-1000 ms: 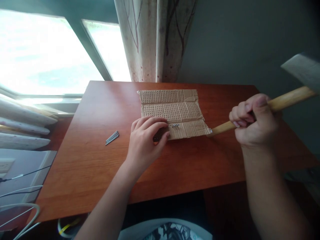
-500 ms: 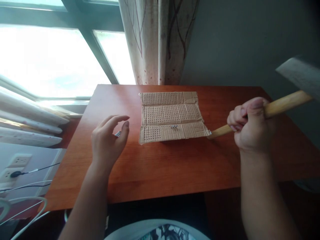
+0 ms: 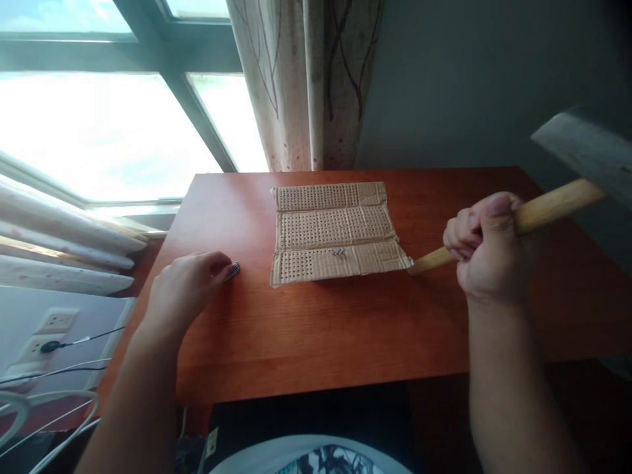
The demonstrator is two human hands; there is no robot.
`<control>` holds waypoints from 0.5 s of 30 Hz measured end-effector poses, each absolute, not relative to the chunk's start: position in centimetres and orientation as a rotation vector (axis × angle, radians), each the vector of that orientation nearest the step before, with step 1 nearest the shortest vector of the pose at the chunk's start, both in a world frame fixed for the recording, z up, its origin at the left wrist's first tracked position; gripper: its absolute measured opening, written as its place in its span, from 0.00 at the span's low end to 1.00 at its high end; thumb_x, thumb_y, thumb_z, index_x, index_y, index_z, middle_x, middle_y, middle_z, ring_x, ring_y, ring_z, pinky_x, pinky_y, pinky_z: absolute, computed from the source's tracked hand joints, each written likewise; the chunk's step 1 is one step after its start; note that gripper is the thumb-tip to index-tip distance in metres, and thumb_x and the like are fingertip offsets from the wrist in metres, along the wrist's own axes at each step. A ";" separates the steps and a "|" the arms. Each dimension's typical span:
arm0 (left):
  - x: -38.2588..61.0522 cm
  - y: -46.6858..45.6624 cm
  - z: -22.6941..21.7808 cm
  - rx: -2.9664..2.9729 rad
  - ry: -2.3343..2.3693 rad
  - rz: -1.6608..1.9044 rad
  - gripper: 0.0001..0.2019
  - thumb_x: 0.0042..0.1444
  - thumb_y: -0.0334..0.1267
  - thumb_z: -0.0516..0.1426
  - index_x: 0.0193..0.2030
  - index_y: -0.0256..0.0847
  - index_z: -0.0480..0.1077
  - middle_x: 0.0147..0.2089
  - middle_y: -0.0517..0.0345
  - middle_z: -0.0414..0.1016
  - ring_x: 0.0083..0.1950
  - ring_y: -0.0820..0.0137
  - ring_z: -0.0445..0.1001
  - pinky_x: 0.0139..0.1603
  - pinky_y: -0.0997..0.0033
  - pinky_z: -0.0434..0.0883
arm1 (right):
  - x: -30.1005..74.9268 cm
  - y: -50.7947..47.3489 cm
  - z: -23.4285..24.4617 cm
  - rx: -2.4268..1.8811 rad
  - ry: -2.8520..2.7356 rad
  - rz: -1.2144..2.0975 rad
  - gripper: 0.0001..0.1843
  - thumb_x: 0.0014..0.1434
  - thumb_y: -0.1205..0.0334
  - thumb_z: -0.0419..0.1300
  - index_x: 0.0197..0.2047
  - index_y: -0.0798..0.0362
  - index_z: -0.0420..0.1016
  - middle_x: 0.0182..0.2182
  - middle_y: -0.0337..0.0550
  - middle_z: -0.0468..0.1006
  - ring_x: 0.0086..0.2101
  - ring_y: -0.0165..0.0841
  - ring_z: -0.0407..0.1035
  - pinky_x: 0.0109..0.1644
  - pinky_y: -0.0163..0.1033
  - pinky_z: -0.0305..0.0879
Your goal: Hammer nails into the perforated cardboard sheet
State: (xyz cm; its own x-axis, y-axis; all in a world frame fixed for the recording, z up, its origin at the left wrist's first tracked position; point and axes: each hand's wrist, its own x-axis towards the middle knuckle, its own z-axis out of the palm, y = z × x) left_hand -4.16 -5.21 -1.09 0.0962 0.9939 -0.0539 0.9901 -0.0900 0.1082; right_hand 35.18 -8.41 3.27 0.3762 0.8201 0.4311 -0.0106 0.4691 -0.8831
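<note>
On the tabletop lies a creased brown cardboard sheet (image 3: 336,224) covered with rows of small holes. Several small metal nails (image 3: 338,251) stand together near its front edge. My left hand (image 3: 185,289) rests at the left part of the table, thumb and forefinger pinched at a small bunch of metal nails (image 3: 233,270); how many they grip is hidden. Raised above the right side, my right hand (image 3: 491,247) is closed round the wooden handle of a hammer (image 3: 557,207). Its grey metal head reaches the right image edge, and the handle's end appears beside the sheet's corner.
The reddish-brown wooden table (image 3: 316,336) stands against a wall and a curtain (image 3: 296,92). A bright window is at the left. Sockets (image 3: 56,322) and white cables (image 3: 49,408) sit low at the left, beside the table edge.
My left hand has moved left and down, its fingers closing from a loose curve to a pinch at the nails. My right hand still holds up the hammer. The view has shifted slightly.
</note>
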 end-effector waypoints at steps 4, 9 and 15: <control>-4.2 -4.8 -1.1 2.249 2.046 0.010 0.14 0.57 0.52 0.54 0.34 0.50 0.77 0.33 0.51 0.79 0.34 0.55 0.76 0.29 0.63 0.59 | 35.3 -8.6 3.3 -0.928 -1.046 0.645 0.21 0.60 0.54 0.64 0.21 0.50 0.61 0.12 0.28 0.50 0.12 0.23 0.45 0.16 0.35 0.38; -4.4 -4.6 -1.3 2.281 2.051 -0.085 0.13 0.58 0.52 0.53 0.34 0.51 0.77 0.33 0.51 0.79 0.34 0.56 0.76 0.28 0.64 0.58 | 35.4 -8.6 3.2 -0.918 -1.044 0.630 0.21 0.60 0.53 0.64 0.21 0.50 0.61 0.12 0.27 0.50 0.12 0.23 0.44 0.15 0.35 0.38; -4.5 -5.0 -0.5 2.217 2.054 0.125 0.11 0.57 0.50 0.57 0.35 0.48 0.77 0.32 0.57 0.77 0.32 0.61 0.72 0.30 0.68 0.56 | 35.4 -8.7 3.0 -0.971 -1.082 0.605 0.23 0.60 0.48 0.63 0.22 0.48 0.59 0.12 0.27 0.50 0.12 0.24 0.44 0.16 0.36 0.39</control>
State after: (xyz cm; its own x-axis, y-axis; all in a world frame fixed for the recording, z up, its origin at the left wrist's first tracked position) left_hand -4.50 -4.97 -0.52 0.0777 0.9968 -0.0190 0.9872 -0.0743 0.1411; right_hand 35.40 -8.72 2.99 0.3778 0.8095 0.4495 0.0417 0.4701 -0.8816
